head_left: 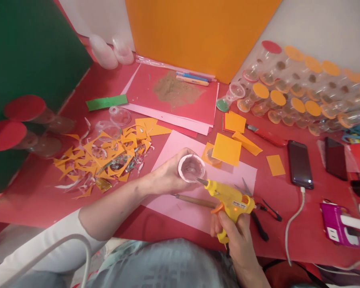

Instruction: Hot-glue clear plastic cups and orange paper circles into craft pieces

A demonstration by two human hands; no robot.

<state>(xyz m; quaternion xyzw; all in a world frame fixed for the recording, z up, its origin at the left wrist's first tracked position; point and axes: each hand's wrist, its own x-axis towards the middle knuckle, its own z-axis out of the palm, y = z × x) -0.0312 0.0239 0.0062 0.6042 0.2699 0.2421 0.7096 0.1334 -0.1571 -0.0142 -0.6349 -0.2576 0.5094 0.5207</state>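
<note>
My left hand (168, 174) is wrapped around a small clear plastic cup (191, 168), its open mouth turned up toward me, over a pink sheet of paper (180, 208). My right hand (235, 236) grips a yellow hot glue gun (229, 200) with a finger on the orange trigger. The gun's metal nozzle touches the cup's rim at its lower right.
Orange paper scraps (102, 160) litter the red table on the left. Orange squares (227, 149), scissors (258, 208), a wooden-handled tool (195, 201), a charging phone (300, 164) and a red cutter (267, 136) lie to the right. Capped plastic cups (303, 96) are stacked at the back right.
</note>
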